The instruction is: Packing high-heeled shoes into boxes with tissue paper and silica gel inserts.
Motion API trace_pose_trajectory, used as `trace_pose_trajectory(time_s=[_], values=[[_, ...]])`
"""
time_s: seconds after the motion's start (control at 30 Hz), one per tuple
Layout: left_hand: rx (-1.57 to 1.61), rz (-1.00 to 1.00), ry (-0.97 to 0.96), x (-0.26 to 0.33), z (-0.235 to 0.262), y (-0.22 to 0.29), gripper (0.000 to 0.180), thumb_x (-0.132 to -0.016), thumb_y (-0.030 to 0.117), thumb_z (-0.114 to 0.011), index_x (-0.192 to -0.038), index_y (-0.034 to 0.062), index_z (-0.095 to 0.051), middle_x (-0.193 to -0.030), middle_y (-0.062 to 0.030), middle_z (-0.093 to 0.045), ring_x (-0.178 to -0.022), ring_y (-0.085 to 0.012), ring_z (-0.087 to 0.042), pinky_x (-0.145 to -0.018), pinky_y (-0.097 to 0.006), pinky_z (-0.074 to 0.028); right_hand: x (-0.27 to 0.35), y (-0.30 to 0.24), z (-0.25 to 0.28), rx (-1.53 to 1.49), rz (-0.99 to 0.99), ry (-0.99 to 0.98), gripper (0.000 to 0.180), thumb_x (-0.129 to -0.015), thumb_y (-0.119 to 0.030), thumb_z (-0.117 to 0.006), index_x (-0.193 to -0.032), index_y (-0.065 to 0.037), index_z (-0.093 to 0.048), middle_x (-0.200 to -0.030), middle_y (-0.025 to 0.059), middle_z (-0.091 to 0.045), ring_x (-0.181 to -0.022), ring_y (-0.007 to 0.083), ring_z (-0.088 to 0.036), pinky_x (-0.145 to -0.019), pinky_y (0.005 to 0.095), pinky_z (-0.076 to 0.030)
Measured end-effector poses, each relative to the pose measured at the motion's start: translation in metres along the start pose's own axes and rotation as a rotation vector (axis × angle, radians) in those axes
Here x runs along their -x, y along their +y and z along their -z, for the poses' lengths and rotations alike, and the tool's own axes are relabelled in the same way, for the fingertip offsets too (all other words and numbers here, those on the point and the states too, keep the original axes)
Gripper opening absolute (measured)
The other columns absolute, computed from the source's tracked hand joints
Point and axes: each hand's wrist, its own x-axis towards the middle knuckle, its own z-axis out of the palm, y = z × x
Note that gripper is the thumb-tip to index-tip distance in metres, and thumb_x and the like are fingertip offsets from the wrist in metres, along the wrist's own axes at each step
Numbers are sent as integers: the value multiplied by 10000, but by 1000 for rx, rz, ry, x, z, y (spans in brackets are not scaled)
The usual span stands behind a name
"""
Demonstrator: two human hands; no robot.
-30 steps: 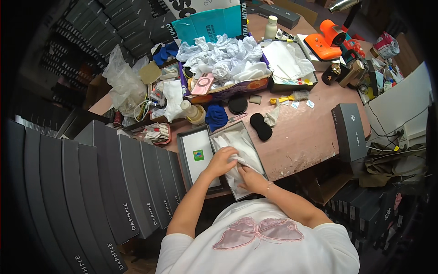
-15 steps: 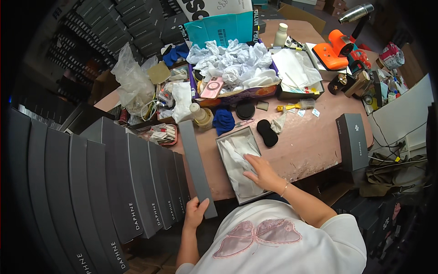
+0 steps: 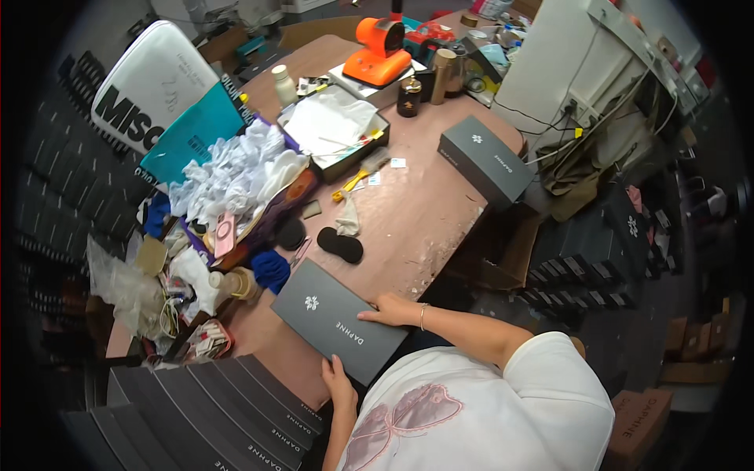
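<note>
A grey shoe box [image 3: 336,315], its lid on, lies at the near edge of the pink table. White printing shows on the lid, and what is inside is hidden. My left hand [image 3: 339,382] grips the near left side, thumb up along the lid's edge. On the opposite side my right hand [image 3: 391,310] holds the box, fingers reaching over the lid's edge. Just beyond the box lie a black peanut-shaped pad [image 3: 340,245] and a bunched blue cloth [image 3: 271,271].
Another grey shoe box [image 3: 487,159] stands at the table's right edge. More grey boxes [image 3: 228,412] are stacked at lower left. Beyond lie a carton of crumpled white paper [image 3: 228,173], a tray of white sheets [image 3: 334,125], a yellow-handled brush [image 3: 361,177] and an orange device [image 3: 378,59].
The lid my left hand held beside the open box now covers it and its white paper. My right hand has moved from the paper to the box's side. The view has swung right.
</note>
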Motion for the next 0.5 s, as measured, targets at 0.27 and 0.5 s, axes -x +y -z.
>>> trace_pose_trajectory(time_s=[0.27, 0.5], values=[[-65, 108, -38, 17, -22, 34, 583, -943, 196, -578, -1411, -10, -298, -1372, -144, -433, -1239, -253, -424, -1043, -377, -336, 15, 12, -16, -139, 17, 68, 638, -841, -526, -609, -1085, 63, -623, -971, 308, -633, -929, 412, -635, -833, 436, -489], [-1, 280, 87, 20, -30, -20, 536, -958, 305, -535, -1346, -21, -361, -1258, -167, -515, -1128, -267, -530, -936, -373, -461, 11, 62, -35, -214, 56, -147, 809, -854, -582, -548, -1349, 42, -406, -1289, 311, -470, -1223, 425, -455, -1014, 431, -379]])
